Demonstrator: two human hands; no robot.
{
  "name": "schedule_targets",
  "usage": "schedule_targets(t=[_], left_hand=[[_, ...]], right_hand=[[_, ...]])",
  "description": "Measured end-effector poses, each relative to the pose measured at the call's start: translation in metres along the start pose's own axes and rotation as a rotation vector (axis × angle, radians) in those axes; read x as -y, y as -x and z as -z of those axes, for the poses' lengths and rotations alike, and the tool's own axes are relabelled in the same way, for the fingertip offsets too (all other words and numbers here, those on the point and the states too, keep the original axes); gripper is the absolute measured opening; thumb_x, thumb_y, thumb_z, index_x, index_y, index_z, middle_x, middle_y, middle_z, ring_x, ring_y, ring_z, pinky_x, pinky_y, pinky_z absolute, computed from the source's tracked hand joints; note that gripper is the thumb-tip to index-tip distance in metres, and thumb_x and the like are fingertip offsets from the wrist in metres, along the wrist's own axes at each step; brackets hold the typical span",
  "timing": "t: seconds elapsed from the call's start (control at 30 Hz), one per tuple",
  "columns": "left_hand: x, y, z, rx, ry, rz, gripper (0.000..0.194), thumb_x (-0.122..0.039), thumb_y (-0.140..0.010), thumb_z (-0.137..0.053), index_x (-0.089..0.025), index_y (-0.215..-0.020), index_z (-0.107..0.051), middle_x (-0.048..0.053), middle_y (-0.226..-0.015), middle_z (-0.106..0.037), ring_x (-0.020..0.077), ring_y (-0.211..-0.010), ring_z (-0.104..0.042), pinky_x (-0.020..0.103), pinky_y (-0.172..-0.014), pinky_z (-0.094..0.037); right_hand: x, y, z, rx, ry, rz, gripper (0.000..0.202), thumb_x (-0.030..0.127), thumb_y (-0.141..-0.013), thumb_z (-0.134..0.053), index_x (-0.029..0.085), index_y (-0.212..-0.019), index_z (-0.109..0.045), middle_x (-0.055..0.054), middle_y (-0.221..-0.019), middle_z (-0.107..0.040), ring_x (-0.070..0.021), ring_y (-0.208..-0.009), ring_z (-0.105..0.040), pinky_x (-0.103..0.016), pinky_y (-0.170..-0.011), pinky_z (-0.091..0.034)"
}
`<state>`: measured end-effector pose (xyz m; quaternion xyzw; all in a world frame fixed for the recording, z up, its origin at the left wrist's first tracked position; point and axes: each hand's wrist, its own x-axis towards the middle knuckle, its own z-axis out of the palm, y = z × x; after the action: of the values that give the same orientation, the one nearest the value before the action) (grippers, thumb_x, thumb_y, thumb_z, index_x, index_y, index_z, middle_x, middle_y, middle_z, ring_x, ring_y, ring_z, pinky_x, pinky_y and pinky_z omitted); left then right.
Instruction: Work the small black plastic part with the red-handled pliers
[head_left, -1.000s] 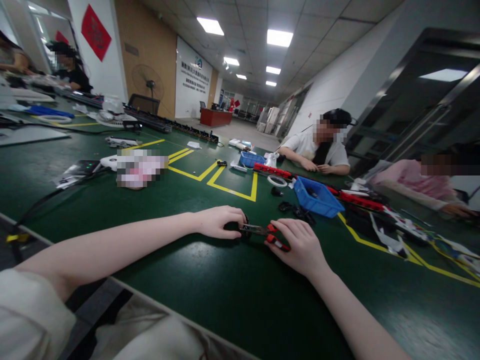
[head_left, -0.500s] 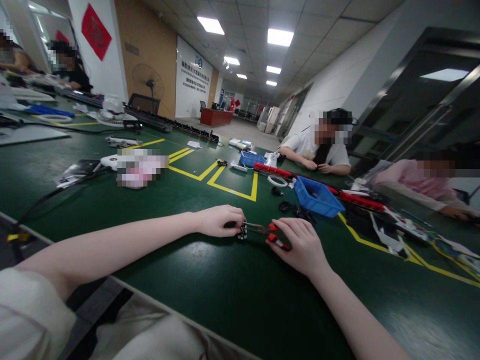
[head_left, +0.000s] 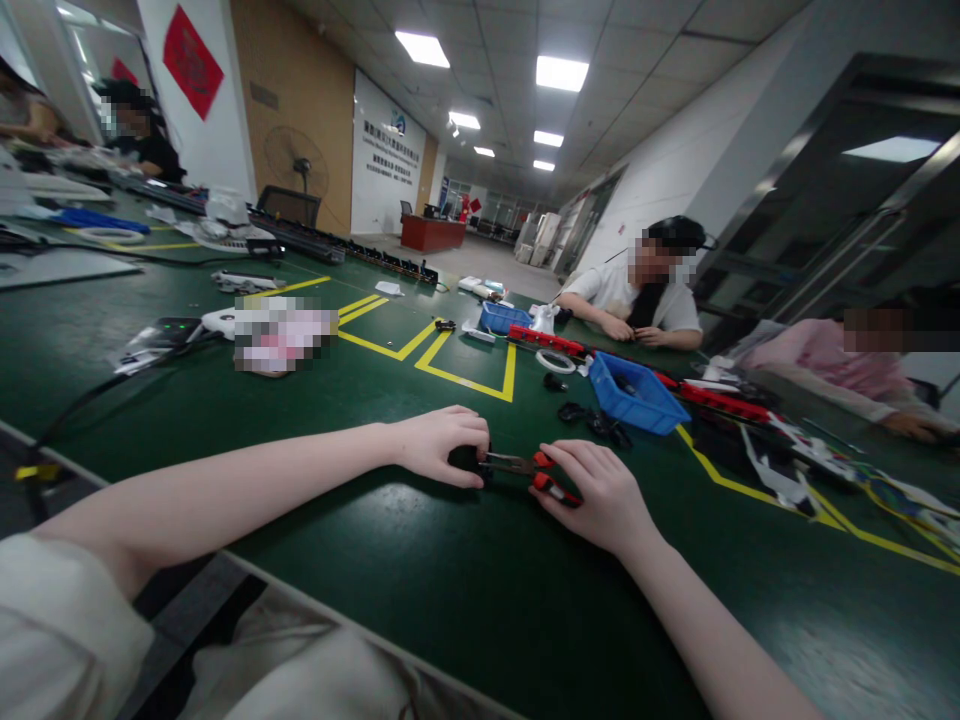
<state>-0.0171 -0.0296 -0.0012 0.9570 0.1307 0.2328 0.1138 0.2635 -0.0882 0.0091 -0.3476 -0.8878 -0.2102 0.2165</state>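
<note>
My right hand [head_left: 600, 490] is closed around the red and black handles of a pair of pliers [head_left: 546, 478]. Their metal jaws point left and reach a small black part [head_left: 487, 468]. Thumb and fingers of my left hand [head_left: 448, 447] pinch that part from the other side, partly hiding it, so its exact kind cannot be made out. Both hands are low over the green table [head_left: 450, 590], facing each other near its front edge.
Beyond my right hand stands a blue bin [head_left: 637, 395] beside loose black pieces [head_left: 592, 422] and a white ring [head_left: 555, 362]. Blurred pink-and-white item [head_left: 281, 340] lies left. Yellow tape [head_left: 465, 383] marks the table. A co-worker [head_left: 637, 290] sits across.
My left fingers have shifted and spread further around the small black part, which now looks turned and shows less of its pale spots. The pliers have hardly moved.
</note>
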Motion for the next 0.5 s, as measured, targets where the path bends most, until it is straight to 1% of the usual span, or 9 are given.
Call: schedule_targets(t=[0.13,0.27,0.5], left_hand=[[0.001,-0.0004,-0.0009,0.0,-0.007,-0.003,0.027,-0.042,-0.081,-0.067,-0.018,-0.09,-0.058,0.006,-0.101,-0.064,0.0208,-0.1,-0.059,0.038,-0.105,-0.034],[0.0008,-0.0005,-0.0008,0.005,0.009,0.008,0.026,-0.042,-0.081,-0.067,-0.018,-0.088,-0.058,0.006,-0.099,-0.064,0.0207,-0.1,-0.059,0.038,-0.104,-0.034],[0.0008,-0.0005,-0.0009,-0.001,0.035,0.025,0.024,-0.038,-0.081,-0.068,-0.017,-0.087,-0.059,0.006,-0.101,-0.063,0.0207,-0.097,-0.06,0.034,-0.095,-0.04]], right_hand=[[-0.0003,0.0002,-0.0017,0.019,-0.013,0.008,0.038,0.032,-0.082,-0.061,0.016,-0.116,-0.06,-0.013,-0.106,-0.067,-0.0256,-0.099,-0.062,-0.039,-0.081,-0.05],[-0.0008,0.0014,-0.0041,0.016,-0.019,0.023,0.035,0.032,-0.082,-0.062,0.015,-0.112,-0.06,-0.013,-0.103,-0.067,-0.0249,-0.094,-0.063,-0.037,-0.076,-0.05],[0.0022,0.0012,-0.0036,0.001,-0.013,0.052,0.034,0.03,-0.083,-0.061,0.013,-0.113,-0.059,-0.013,-0.102,-0.067,-0.0244,-0.092,-0.062,-0.037,-0.074,-0.049]])
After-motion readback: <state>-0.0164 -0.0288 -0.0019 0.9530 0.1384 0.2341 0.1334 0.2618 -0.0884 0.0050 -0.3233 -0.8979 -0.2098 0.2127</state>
